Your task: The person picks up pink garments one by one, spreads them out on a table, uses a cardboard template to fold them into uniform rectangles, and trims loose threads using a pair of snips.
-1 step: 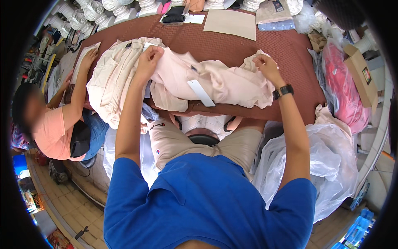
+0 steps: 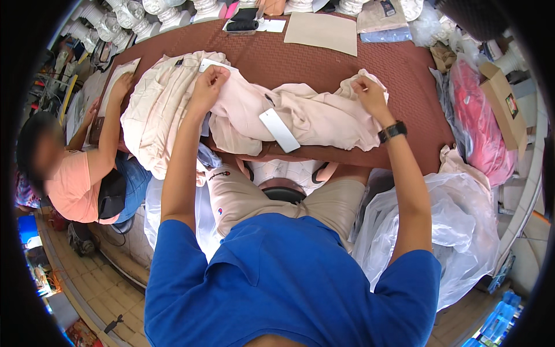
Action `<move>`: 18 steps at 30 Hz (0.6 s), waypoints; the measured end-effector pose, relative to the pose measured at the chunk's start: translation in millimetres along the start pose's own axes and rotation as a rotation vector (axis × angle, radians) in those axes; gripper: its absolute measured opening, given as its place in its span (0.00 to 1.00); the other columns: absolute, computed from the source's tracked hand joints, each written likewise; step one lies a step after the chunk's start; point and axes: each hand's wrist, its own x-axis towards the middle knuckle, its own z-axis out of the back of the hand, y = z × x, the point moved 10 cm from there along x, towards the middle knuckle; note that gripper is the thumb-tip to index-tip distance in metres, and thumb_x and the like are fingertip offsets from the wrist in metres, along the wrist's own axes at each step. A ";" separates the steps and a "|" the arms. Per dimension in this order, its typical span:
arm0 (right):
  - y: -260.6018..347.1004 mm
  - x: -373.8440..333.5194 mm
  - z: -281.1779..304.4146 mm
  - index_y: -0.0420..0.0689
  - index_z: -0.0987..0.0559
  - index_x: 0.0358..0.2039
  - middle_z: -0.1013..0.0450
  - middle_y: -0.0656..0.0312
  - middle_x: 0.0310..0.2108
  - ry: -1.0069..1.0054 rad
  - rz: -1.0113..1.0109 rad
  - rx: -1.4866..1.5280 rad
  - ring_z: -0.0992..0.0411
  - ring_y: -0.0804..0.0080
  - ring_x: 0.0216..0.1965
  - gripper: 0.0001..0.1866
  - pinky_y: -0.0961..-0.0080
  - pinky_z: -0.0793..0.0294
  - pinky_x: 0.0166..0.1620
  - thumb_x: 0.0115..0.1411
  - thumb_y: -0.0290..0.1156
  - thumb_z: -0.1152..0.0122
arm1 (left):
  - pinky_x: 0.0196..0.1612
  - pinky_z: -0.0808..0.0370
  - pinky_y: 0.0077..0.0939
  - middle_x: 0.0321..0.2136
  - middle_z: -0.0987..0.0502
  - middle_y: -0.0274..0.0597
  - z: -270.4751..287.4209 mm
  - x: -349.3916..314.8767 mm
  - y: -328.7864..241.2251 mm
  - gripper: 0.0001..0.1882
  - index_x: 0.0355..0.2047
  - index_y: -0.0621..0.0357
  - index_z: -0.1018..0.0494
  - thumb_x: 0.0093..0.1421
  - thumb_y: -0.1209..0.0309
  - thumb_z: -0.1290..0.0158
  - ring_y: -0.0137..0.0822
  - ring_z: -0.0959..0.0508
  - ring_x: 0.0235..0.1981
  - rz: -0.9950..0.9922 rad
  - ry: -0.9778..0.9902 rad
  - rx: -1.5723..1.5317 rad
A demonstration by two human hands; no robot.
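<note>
A pale pink garment (image 2: pixel 300 107) lies stretched sideways across the table. My left hand (image 2: pixel 209 85) pinches its left part, beside a white tag (image 2: pixel 215 65) that sticks out behind the fingers. At the garment's right end, my right hand (image 2: pixel 372 95) has its fingers pinched on the bunched cloth; a dark watch is on that wrist. A white hang tag (image 2: pixel 280 130) rests on the front of the garment, near a small dark label (image 2: pixel 269 99). To the left of my left hand sits a heap of similar pale garments (image 2: pixel 156 107).
Brown textured cloth (image 2: pixel 413 107) covers the table. Cardboard (image 2: pixel 321 33) and black thread spools (image 2: pixel 242 26) lie at the far side. A clear plastic bag (image 2: pixel 430 225) hangs at my right. Another person (image 2: pixel 87 173) works at the left, hands on a pale sheet (image 2: pixel 118 78).
The hang tag has turned slightly and shows more of its face. The cloth between my hands lies a little flatter. Both hands are in nearly the same place.
</note>
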 end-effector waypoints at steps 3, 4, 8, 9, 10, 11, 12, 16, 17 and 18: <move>51.7 -31.7 -38.6 0.39 0.22 0.34 0.25 0.54 0.27 0.129 -0.065 -0.131 0.27 0.65 0.27 0.14 0.68 0.29 0.32 0.63 0.40 0.42 | 0.37 0.34 0.16 0.30 0.24 0.32 -0.3 -5.8 26.9 0.09 0.37 0.62 0.26 0.62 0.69 0.45 0.21 0.29 0.31 0.047 0.004 0.018; 64.4 -46.1 -57.7 0.39 0.22 0.33 0.25 0.53 0.26 0.228 -0.108 -0.167 0.27 0.63 0.27 0.15 0.67 0.29 0.32 0.62 0.40 0.43 | 0.37 0.33 0.16 0.30 0.24 0.32 -0.5 -4.2 23.6 0.09 0.38 0.63 0.26 0.62 0.69 0.45 0.21 0.29 0.31 0.047 -0.003 0.023; 92.8 -71.3 -103.7 0.41 0.23 0.29 0.24 0.52 0.28 0.254 -0.021 -0.221 0.24 0.56 0.32 0.15 0.62 0.27 0.35 0.61 0.41 0.43 | 0.36 0.32 0.16 0.30 0.23 0.33 -0.5 -2.7 3.7 0.10 0.39 0.63 0.26 0.61 0.69 0.43 0.21 0.28 0.31 0.031 0.001 -0.028; 93.3 -74.1 -108.6 0.41 0.23 0.29 0.24 0.52 0.28 0.218 0.025 -0.211 0.24 0.55 0.32 0.15 0.61 0.27 0.36 0.61 0.41 0.42 | 0.36 0.33 0.15 0.30 0.23 0.32 -2.0 -4.1 -0.9 0.10 0.39 0.62 0.26 0.61 0.68 0.43 0.21 0.28 0.31 0.044 0.023 -0.028; 95.6 -72.2 -108.8 0.41 0.23 0.29 0.24 0.52 0.28 0.160 0.076 -0.171 0.24 0.55 0.32 0.14 0.61 0.27 0.36 0.61 0.40 0.42 | 0.36 0.33 0.14 0.30 0.24 0.30 -5.2 -6.0 -7.6 0.10 0.39 0.60 0.26 0.61 0.67 0.43 0.20 0.29 0.31 0.057 0.047 -0.026; 97.3 -69.3 -106.8 0.41 0.23 0.29 0.24 0.51 0.27 0.102 0.127 -0.131 0.24 0.55 0.32 0.14 0.61 0.27 0.36 0.60 0.40 0.42 | 0.36 0.33 0.14 0.30 0.24 0.29 -6.7 -7.6 -14.0 0.10 0.39 0.58 0.26 0.62 0.67 0.43 0.19 0.29 0.31 0.070 0.071 -0.024; 88.2 -62.7 -102.1 0.41 0.23 0.28 0.24 0.52 0.27 0.075 0.103 -0.079 0.24 0.56 0.32 0.13 0.62 0.27 0.36 0.60 0.39 0.42 | 0.36 0.33 0.14 0.30 0.24 0.29 -3.4 -7.9 -23.2 0.10 0.39 0.58 0.26 0.62 0.67 0.43 0.19 0.29 0.31 0.058 0.075 0.035; 106.4 -43.2 -80.2 0.40 0.23 0.28 0.25 0.53 0.25 0.115 0.067 0.095 0.24 0.56 0.30 0.10 0.61 0.28 0.35 0.58 0.35 0.41 | 0.36 0.33 0.14 0.30 0.24 0.29 12.7 -13.9 -36.5 0.10 0.39 0.60 0.26 0.62 0.68 0.44 0.19 0.29 0.31 0.024 0.066 0.118; 112.6 -43.3 -82.8 0.40 0.23 0.29 0.25 0.53 0.24 0.154 0.072 0.130 0.24 0.55 0.30 0.09 0.61 0.28 0.35 0.57 0.34 0.41 | 0.36 0.33 0.15 0.30 0.24 0.30 13.8 -14.0 -38.3 0.09 0.39 0.62 0.26 0.62 0.69 0.44 0.20 0.29 0.31 0.013 0.063 0.102; 113.6 -53.3 -103.4 0.38 0.23 0.31 0.24 0.51 0.29 0.344 0.026 0.090 0.25 0.55 0.33 0.09 0.62 0.27 0.38 0.57 0.32 0.41 | 0.37 0.34 0.14 0.30 0.25 0.30 10.8 -14.0 -40.7 0.09 0.38 0.62 0.26 0.62 0.69 0.44 0.19 0.30 0.31 -0.005 0.070 0.058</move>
